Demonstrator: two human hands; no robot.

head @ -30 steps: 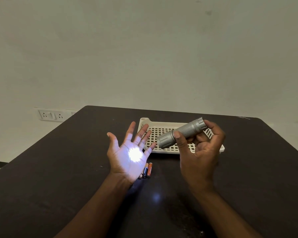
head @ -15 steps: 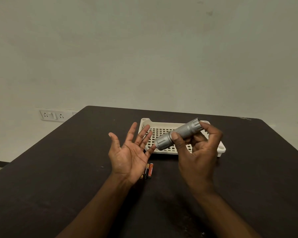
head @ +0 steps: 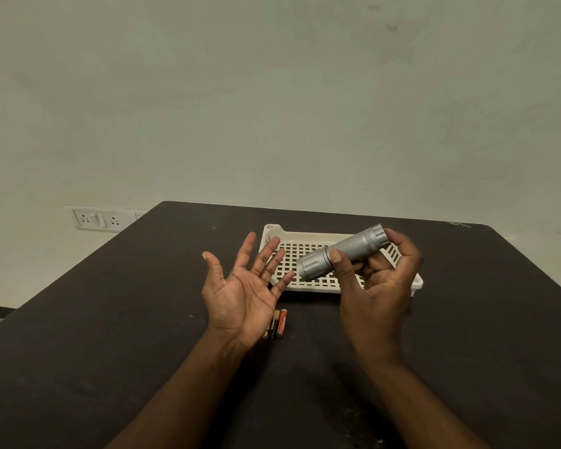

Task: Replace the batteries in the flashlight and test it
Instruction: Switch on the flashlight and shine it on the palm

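Note:
My right hand (head: 378, 286) grips a silver flashlight (head: 340, 252) above the table, its head pointing left and down toward my left palm. No light spot shows on the palm. My left hand (head: 243, 290) is raised with the palm up and the fingers spread, holding nothing, a short gap from the flashlight's head. Three small batteries (head: 277, 324) lie side by side on the dark table (head: 110, 319), just right of my left wrist and partly hidden by it.
A cream perforated tray (head: 308, 254) sits on the table behind both hands. A wall socket plate (head: 94, 219) is on the wall at the left. The table's far edge runs close behind the tray.
One second ago a bright light spot shone on my left palm; it is gone now. Both hands and the flashlight have stayed almost in place.

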